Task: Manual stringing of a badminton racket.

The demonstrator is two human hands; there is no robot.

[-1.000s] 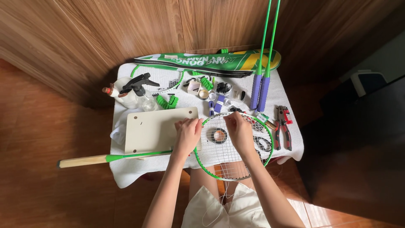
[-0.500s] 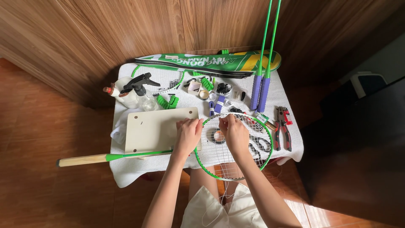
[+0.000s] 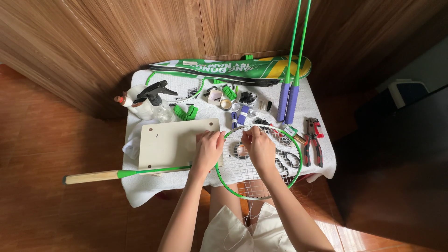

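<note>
racket shafts (image 3: pixel 298 37): cut off by top edge | small clutter (image 3: pixel 242 100): too small to tell

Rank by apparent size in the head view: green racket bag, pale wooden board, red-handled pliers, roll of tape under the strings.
1. green racket bag
2. pale wooden board
3. red-handled pliers
4. roll of tape

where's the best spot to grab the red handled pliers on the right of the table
Take the red-handled pliers by the two long handles, at the end nearest the person, coming down from above. They lie flat on the white towel with handles pointing toward the table's front edge, clear of the racket head.
</note>
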